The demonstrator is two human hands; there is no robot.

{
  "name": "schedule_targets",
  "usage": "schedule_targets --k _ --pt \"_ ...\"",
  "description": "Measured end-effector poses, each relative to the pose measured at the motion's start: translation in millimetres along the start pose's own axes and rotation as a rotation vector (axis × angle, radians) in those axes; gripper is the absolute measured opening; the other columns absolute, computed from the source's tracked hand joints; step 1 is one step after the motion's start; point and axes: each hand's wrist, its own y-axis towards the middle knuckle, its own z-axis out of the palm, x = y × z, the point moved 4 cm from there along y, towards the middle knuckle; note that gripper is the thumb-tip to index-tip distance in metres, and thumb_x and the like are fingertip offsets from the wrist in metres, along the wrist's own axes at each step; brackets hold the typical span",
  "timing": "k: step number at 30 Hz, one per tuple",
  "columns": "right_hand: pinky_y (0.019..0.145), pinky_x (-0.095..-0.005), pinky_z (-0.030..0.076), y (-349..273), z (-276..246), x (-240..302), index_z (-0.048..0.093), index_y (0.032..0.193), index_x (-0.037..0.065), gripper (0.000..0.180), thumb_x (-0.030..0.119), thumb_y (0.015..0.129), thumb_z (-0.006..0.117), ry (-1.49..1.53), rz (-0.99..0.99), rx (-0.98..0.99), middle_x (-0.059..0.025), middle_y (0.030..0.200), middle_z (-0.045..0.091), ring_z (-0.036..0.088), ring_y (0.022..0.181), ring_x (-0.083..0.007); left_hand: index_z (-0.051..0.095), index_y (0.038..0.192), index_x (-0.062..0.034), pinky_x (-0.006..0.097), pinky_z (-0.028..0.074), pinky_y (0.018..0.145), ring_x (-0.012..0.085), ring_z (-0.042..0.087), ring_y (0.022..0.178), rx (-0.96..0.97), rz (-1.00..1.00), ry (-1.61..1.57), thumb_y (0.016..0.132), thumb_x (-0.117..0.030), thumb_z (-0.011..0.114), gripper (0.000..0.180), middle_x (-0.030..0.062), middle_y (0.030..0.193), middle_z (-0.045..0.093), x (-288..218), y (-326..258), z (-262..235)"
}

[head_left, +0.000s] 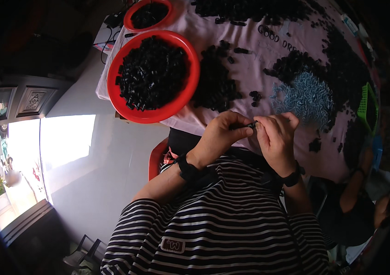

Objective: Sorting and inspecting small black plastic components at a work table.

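Observation:
Close to the table's near edge, my left hand [222, 136] and my right hand [277, 140] meet with their fingertips pinched together. Between them is a small dark piece [251, 124], mostly covered by the fingers, so its exact shape is hidden. Both hands are closed on it. Just beyond and right of them lies a heap of thin bluish, metal-looking pieces [307, 98]. A loose pile of small black plastic parts [215, 82] spreads beyond my left hand, and a little cluster of black parts [255, 97] sits straight ahead.
A big red basin [194, 68] full of black parts stands at the left, with a smaller red basin [169, 10] behind it. More black parts [346, 59] cover the pink cloth [254, 64] at the right, near a green basket [364, 107]. Another person [353, 206] sits at the right.

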Motion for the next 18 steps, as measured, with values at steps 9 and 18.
schedule_targets --k 9,18 --pt "0.102 -0.0466 0.037 -2.2 -0.2 1.6 0.066 0.112 0.006 0.027 0.002 0.086 0.072 -0.017 -0.022 0.06 -0.0018 0.09 0.067 0.065 0.087 -0.0183 0.072 0.11 -0.0017 0.023 0.051 0.084 0.0073 0.065 0.092 0.06 -0.098 -0.181 0.092 -0.011 0.08 0.021 0.0006 0.099 0.07 1.2 -0.4 3.6" --pt "0.107 -0.0502 0.035 -2.5 -6.8 11.9 0.062 0.124 0.004 0.05 0.005 0.078 0.079 -0.051 0.03 0.17 -0.0057 0.102 0.067 0.065 0.095 -0.0217 0.07 0.106 -0.0008 0.026 0.051 0.089 0.0117 0.067 0.094 0.108 -0.298 -0.599 0.092 -0.008 0.078 0.018 0.0051 0.1 0.073 4.4 -2.2 10.0"
